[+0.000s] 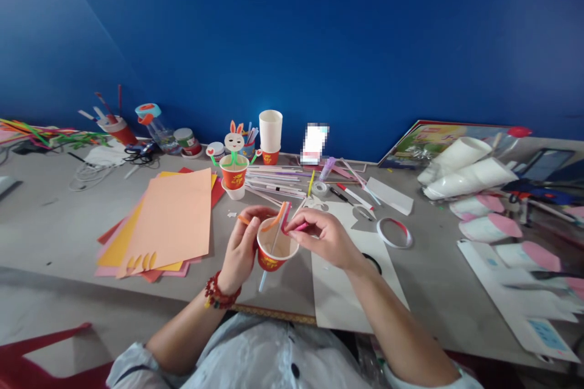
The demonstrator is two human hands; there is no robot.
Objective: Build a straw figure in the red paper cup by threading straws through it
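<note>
Blue wall behind grey bench. Cup above the bench's near edge: left hand curled round its side, right hand pinching a pink straw at the rim. Orange straw also at the rim; pale straw pokes out below. Coloured paper to the left

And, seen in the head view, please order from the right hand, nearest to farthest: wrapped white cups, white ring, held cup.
1. Held cup, left of the right hand.
2. White ring, to its right.
3. Wrapped white cups, far right.
</note>
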